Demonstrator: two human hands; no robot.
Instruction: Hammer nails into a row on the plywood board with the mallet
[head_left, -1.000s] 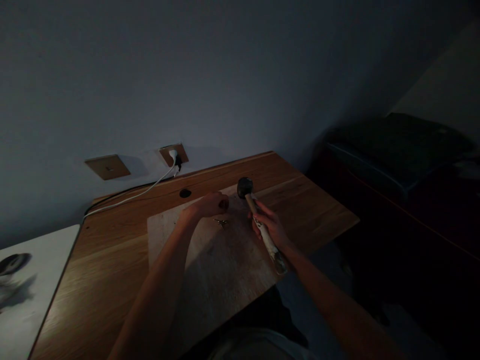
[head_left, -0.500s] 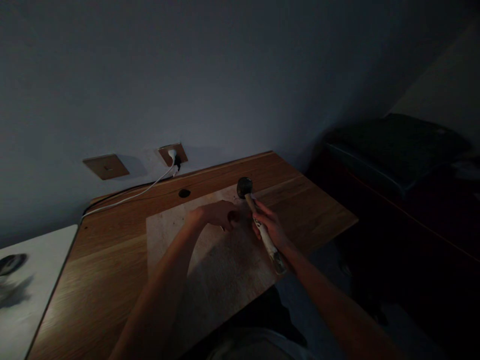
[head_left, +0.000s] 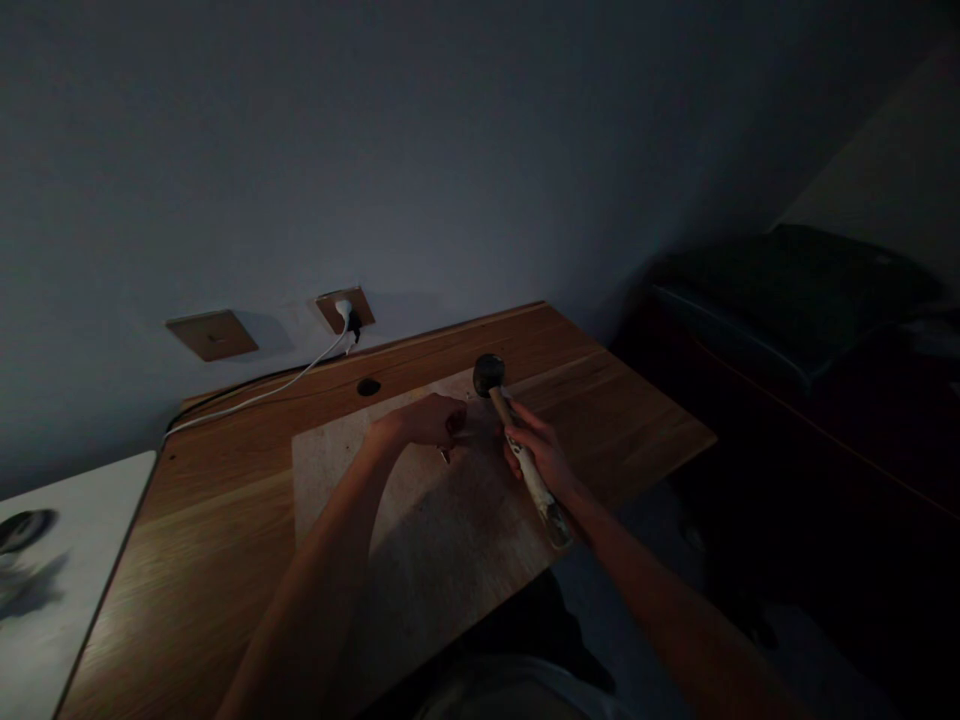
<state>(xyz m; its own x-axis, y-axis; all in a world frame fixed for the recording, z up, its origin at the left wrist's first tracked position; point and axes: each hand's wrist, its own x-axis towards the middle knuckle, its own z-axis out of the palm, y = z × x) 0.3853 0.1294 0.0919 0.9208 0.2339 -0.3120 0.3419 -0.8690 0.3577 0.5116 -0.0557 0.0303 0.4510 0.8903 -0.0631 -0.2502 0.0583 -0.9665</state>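
Note:
My right hand [head_left: 541, 452] is wrapped round the pale wooden handle of a hammer [head_left: 517, 450], whose dark head rests over the far edge of a light board [head_left: 442, 540]. My left hand [head_left: 429, 420] is closed in a pinch just left of the hammer, above the board. A small metal piece [head_left: 445, 455] shows just under its fingers; whether the fingers grip it I cannot tell. The board lies on a wooden desk [head_left: 225, 530].
A white cable [head_left: 277, 385] runs along the desk's back edge to a wall socket [head_left: 346, 308]. A second wall plate [head_left: 213, 333] is further left, and a cable hole [head_left: 368, 386] is in the desk. A white surface [head_left: 45, 560] adjoins left; dark furniture [head_left: 787, 300] stands right.
My left hand dipped down toward the small metal piece on the board and has risen slightly again. The hammer and my right hand have barely moved.

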